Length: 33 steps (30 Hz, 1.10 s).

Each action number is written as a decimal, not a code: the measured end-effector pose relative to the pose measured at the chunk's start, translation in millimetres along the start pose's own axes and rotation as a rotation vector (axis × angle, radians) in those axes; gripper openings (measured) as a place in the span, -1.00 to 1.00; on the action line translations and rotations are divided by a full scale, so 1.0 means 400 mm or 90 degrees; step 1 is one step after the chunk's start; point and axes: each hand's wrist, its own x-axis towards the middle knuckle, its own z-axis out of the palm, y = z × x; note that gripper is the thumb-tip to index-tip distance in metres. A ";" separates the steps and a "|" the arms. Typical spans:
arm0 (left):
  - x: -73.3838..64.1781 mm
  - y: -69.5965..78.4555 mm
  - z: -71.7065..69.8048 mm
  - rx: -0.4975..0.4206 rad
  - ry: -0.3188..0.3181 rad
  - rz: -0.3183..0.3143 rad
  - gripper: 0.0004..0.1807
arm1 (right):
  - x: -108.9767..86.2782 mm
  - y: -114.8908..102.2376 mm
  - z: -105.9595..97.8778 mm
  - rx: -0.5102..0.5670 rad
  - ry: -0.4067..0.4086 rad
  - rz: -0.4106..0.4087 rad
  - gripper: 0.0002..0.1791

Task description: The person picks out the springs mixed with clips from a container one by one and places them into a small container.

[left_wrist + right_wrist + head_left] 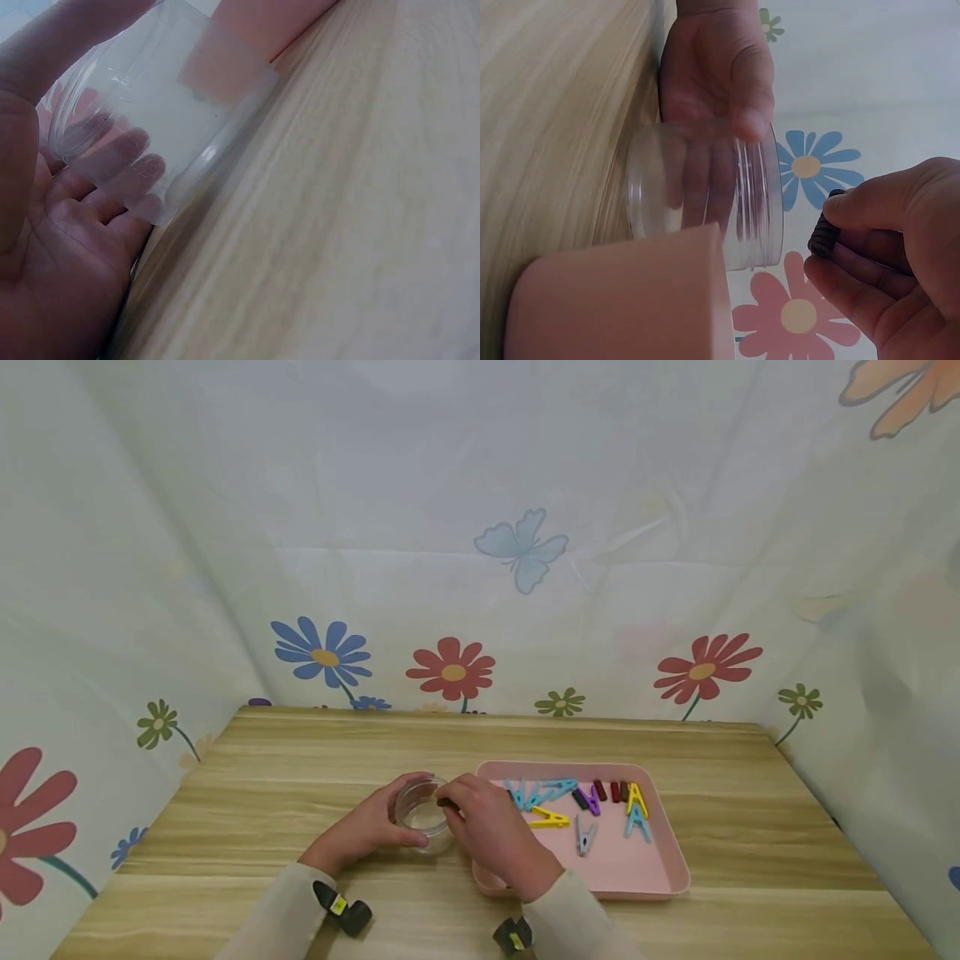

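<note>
One dark ribbed piece (824,234), pinched in right hand (491,828), near mouth of clear jar (759,202) upright on bench (322,756). Left hand (375,820) curled round jar. Jar looks empty; work seems barely begun, other dark pieces (625,792) and clips (558,819) left in pink tray (622,875).

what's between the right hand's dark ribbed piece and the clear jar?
Nothing: the right wrist view shows a bare gap from dark piece to clear jar, flowered backdrop behind.
</note>
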 end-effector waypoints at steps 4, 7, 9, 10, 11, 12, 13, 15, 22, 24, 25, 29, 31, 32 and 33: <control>0.000 0.001 -0.001 0.010 0.003 0.001 -0.08 | 0.003 -0.002 0.007 -0.002 0.002 -0.002 -0.86; 0.000 0.003 -0.001 0.013 0.007 -0.004 -0.08 | 0.005 -0.003 0.011 0.005 -0.003 0.001 -0.86; -0.001 0.005 -0.001 0.012 0.007 -0.007 -0.08 | 0.006 -0.004 0.014 0.010 -0.005 0.001 -0.86; 0.000 0.006 -0.001 0.011 0.008 -0.010 -0.07 | 0.007 -0.004 0.015 0.012 -0.005 0.001 -0.86; -0.001 0.006 -0.001 0.011 0.008 -0.010 -0.07 | 0.007 -0.004 0.016 0.013 -0.006 0.001 -0.86; 0.000 0.006 -0.001 0.012 0.009 -0.011 -0.07 | 0.007 -0.004 0.017 0.014 -0.005 -0.001 -0.86; 0.000 0.005 -0.001 0.014 0.009 -0.010 -0.07 | 0.007 -0.005 0.018 0.016 -0.004 -0.002 -0.86; 0.000 0.005 0.000 0.017 0.012 -0.010 -0.08 | 0.008 -0.005 0.021 0.017 -0.001 -0.005 -0.86; 0.000 0.004 0.001 0.021 0.013 -0.004 -0.09 | 0.010 -0.008 0.030 0.023 -0.002 0.003 -0.87; 0.000 0.005 0.002 0.021 0.016 -0.010 -0.09 | 0.011 -0.007 0.033 0.023 -0.003 0.004 -0.88; 0.000 0.005 0.002 0.023 0.017 -0.011 -0.08 | 0.011 -0.007 0.034 0.022 -0.005 0.005 -0.87; 0.000 0.006 0.003 0.023 0.019 -0.014 -0.08 | 0.012 -0.007 0.037 0.019 -0.008 0.006 -0.87; 0.000 0.005 0.002 0.022 0.017 -0.009 -0.09 | 0.012 -0.007 0.038 0.019 -0.011 0.007 -0.88; 0.000 0.005 0.002 0.020 0.016 -0.009 -0.09 | 0.012 -0.007 0.038 0.018 -0.012 0.006 -0.88; 0.000 0.005 0.002 0.020 0.015 -0.008 -0.10 | 0.013 -0.008 0.038 0.017 -0.012 0.007 -0.88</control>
